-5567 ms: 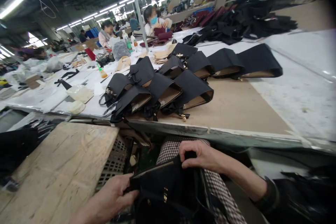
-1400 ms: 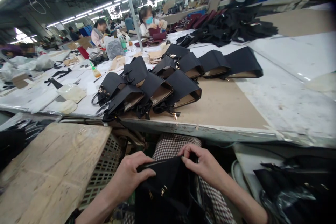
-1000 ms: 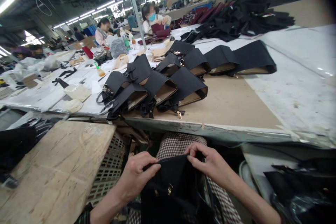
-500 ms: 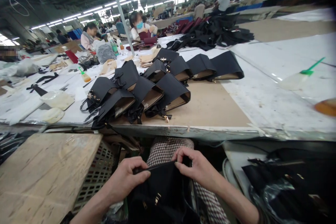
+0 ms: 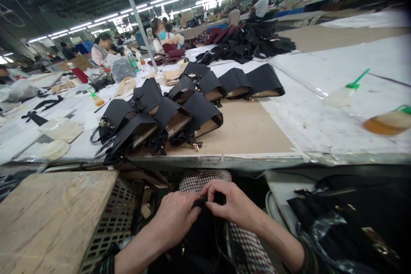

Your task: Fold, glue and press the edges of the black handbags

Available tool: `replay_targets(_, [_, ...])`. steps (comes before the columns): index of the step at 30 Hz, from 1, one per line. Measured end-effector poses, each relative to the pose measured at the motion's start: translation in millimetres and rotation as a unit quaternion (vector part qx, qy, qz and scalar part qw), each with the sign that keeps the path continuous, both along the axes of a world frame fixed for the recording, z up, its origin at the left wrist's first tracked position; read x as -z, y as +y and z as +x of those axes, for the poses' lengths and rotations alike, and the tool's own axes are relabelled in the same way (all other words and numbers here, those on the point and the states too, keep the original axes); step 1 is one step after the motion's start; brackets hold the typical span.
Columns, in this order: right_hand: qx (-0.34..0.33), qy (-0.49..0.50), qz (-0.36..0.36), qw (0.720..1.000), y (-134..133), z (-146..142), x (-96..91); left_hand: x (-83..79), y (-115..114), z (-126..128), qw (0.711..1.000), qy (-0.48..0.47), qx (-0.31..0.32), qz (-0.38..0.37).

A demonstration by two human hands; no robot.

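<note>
A black handbag (image 5: 201, 239) with small gold hardware rests on my lap below the table edge. My left hand (image 5: 175, 218) grips its top rim from the left. My right hand (image 5: 229, 203) pinches the same rim from the right, fingertips almost touching the left hand's. My checked trousers (image 5: 205, 177) show behind the bag. On the table ahead lie several finished black handbags (image 5: 170, 113) in two overlapping rows, open ends toward me.
A wooden board (image 5: 48, 216) over a plastic crate (image 5: 112, 227) stands at my left. Black bags in plastic (image 5: 349, 222) are piled at my right. Two glue bottles (image 5: 345, 94) lie on the table's right. Other people (image 5: 160, 36) work at the far end.
My hands have drawn together at the top of the bag, closing its rim between them. The view has swung right, bringing the glue bottles in.
</note>
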State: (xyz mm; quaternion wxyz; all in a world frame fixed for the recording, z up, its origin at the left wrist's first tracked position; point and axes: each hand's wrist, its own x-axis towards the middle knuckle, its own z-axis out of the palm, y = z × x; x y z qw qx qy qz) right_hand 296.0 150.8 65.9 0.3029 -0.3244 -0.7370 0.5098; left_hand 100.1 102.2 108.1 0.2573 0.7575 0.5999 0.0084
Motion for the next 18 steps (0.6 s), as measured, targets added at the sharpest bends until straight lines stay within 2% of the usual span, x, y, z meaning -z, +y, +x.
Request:
replay_targets(3, [-0.015,-0.002,0.011,1.000,0.4,2.6,-2.3,0.9,0.6,-2.6,1.000,0.011,-0.019,0.000])
replay_targets(10, [0.032,-0.007,-0.006,0.999,-1.3,-4.0,1.7,-1.0,-5.8,-8.4,0.997,-0.065,-0.047,-0.005])
replay_targets(18, [0.058,-0.025,-0.017,0.998,-2.6,-6.3,7.8,-1.3,-7.4,-8.4,0.992,-0.118,-0.040,-0.012])
